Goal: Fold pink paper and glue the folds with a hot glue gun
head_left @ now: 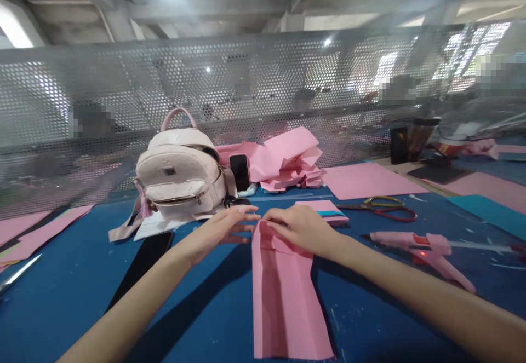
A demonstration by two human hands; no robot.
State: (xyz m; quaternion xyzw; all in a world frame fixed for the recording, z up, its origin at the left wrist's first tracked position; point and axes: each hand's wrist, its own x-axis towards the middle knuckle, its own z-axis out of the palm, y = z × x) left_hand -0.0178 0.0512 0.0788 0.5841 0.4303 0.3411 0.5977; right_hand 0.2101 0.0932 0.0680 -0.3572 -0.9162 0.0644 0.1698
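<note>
A long strip of creased pink paper (pixel 283 303) stretches across the blue table toward me, its far end raised and folded. My right hand (pixel 302 226) pinches that far end between thumb and fingers. My left hand (pixel 230 226) is beside the paper's left far corner, fingers stretched out and apart, the tips close to the edge; whether they touch it I cannot tell. Just beyond my right hand lies a small stack of folded pink paper (pixel 324 209) with a blue band.
A pink glue gun (pixel 423 245) with a lit red light and scissors (pixel 382 207) lie at right. A pale backpack (pixel 181 166), a phone (pixel 240 171) and crumpled pink paper (pixel 287 157) stand before a perforated metal screen (pixel 255 67). A black flat object (pixel 142 264) lies left.
</note>
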